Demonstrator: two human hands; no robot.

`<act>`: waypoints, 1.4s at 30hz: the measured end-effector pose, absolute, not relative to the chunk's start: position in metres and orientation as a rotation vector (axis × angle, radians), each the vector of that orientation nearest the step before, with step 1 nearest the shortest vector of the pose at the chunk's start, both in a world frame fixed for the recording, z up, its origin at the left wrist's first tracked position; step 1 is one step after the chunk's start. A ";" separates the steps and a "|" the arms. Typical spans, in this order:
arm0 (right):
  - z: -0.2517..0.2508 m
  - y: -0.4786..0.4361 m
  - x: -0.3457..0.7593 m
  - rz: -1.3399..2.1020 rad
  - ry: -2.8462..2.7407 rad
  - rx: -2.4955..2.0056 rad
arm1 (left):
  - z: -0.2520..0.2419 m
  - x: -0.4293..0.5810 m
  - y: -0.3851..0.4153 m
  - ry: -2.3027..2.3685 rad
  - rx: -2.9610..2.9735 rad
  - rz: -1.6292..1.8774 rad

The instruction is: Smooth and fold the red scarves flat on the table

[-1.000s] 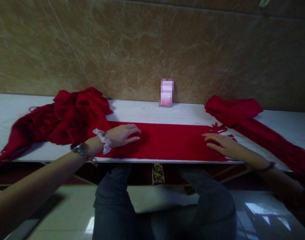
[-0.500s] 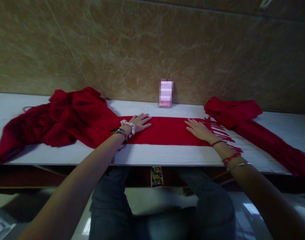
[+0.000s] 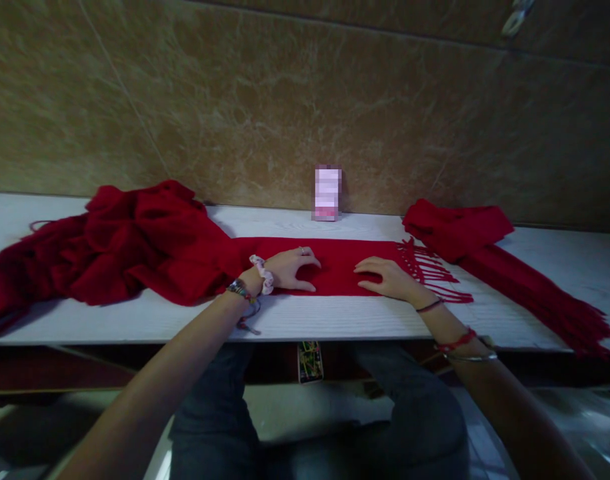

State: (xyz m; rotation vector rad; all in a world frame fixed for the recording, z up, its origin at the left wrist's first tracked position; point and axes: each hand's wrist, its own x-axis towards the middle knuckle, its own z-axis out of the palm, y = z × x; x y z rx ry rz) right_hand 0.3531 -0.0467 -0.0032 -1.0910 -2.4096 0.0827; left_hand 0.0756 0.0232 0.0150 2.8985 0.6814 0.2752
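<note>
A red fringed scarf (image 3: 335, 257) lies flat across the white table (image 3: 335, 320), its tassels pointing right. My left hand (image 3: 292, 268) rests on the scarf with fingers curled down onto the cloth, a scrunchie and bracelets at the wrist. My right hand (image 3: 387, 277) lies on the same strip just to the right, fingers bent and pressing the fabric. The scarf's left part is bunched in a red heap (image 3: 119, 243).
A second red scarf (image 3: 485, 243) lies folded at the back right, its length trailing to the table's right edge. A small blurred box (image 3: 327, 193) stands against the marble wall. My knees and a small patterned card (image 3: 309, 362) show below the table edge.
Both hands have drawn closer together on the flat scarf strip. Their fingers went from flat and stretched to curled on the cloth. The strip now looks narrower than a second ago.
</note>
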 end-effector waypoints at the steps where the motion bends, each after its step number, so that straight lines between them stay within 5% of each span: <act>1: -0.002 -0.048 0.351 0.096 -2.424 -1.086 | 0.016 0.079 0.020 0.643 2.899 0.252; 14: 0.006 -0.057 0.339 0.202 -2.509 -0.982 | 0.029 0.082 0.004 0.659 3.009 0.012; 26: -0.003 -0.054 0.333 -0.019 -2.496 -0.944 | 0.021 0.090 0.006 0.571 3.087 0.406; 42: -0.001 -0.052 0.337 -0.348 -2.462 -0.939 | 0.016 0.096 0.003 0.482 3.097 0.321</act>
